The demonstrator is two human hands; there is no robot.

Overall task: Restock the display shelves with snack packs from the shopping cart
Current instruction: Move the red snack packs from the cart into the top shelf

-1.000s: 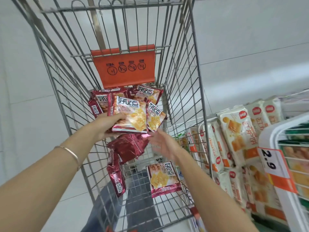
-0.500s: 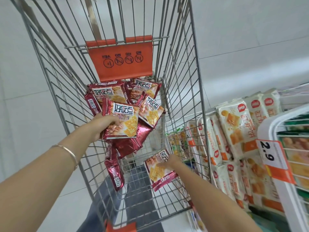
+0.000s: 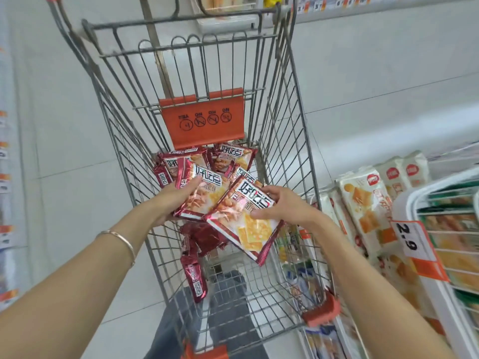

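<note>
Inside the wire shopping cart (image 3: 281,141), my left hand (image 3: 172,196) grips a stack of red snack packs (image 3: 204,193) with cracker pictures. My right hand (image 3: 282,204) holds one more red snack pack (image 3: 246,229) tilted against the stack's right edge. Several more packs (image 3: 233,158) lie behind, under the orange child-seat flap (image 3: 204,120). A loose dark red pack (image 3: 195,277) hangs low in the cart below my left wrist. The display shelves (image 3: 363,203) with white cracker packs stand right of the cart.
A white wire basket rack (image 3: 448,229) with an orange 2.9 price tag (image 3: 412,242) stands at the right edge. Shelf price labels (image 3: 5,177) line the left edge. Pale floor tiles (image 3: 64,125) surround the cart. My legs show under the cart.
My right hand reached down to the pack lying on the cart floor, took hold of it and lifted it up beside the stack in my left hand. The view tilted upward.
</note>
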